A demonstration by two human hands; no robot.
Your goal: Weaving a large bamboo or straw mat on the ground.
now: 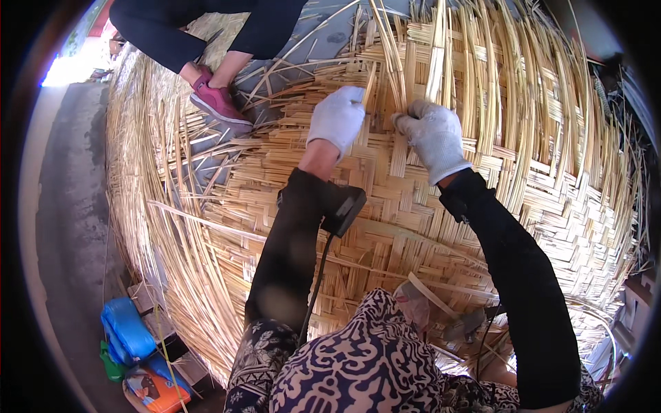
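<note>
My left hand (pixel 336 121), in a white knitted glove, is closed around a pale split-reed strip (pixel 369 93) that rises from the mat. To its right my right hand (pixel 435 136), in a greyish white glove, pinches a wider split-reed strip (pixel 399 153) between thumb and fingers. Under both hands spreads a large woven reed mat (pixel 385 230), with a zigzag weave nearest me. Beyond the hands, long unwoven strips (pixel 482 76) stand up and fan toward the far side. The left fingertips are partly hidden.
Another person's leg and pink shoe (pixel 219 103) are on the far left beside the mat. Loose reeds (pixel 186 234) lie thickly along the left side. A blue bag (pixel 128 329) and an orange package (pixel 157 389) sit at lower left. A cable (pixel 318 286) hangs from a dark wrist device (pixel 345 212).
</note>
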